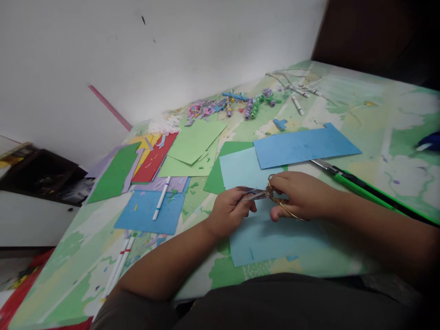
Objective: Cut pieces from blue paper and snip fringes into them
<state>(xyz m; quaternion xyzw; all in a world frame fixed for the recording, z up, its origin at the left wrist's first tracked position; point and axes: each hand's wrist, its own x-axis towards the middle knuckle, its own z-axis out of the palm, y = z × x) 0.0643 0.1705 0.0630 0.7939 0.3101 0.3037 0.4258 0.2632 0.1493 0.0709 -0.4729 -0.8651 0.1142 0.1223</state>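
Note:
My right hand (pixel 302 195) is closed around the gold-coloured handles of a pair of scissors (pixel 264 195), with the blades pointing left. My left hand (pixel 228 211) pinches a small strip of bluish paper (pixel 253 189) at the blades; the fingers hide most of it. Both hands are above light blue paper sheets (pixel 268 240). Just beyond them, a darker blue sheet (pixel 305 145) lies across the paler one. A green and black cutter knife (pixel 364 189) rests by my right forearm, its blade tip reaching under that darker sheet.
Green (pixel 115 172), light green (pixel 195 142), red (pixel 154 158) and blue sheets (pixel 147 213) lie to the left, with markers (pixel 161 198) and scraps. Rolled paper pieces (pixel 249 108), paper shreds (pixel 202 109) and white cords (pixel 165 124) lie toward the wall.

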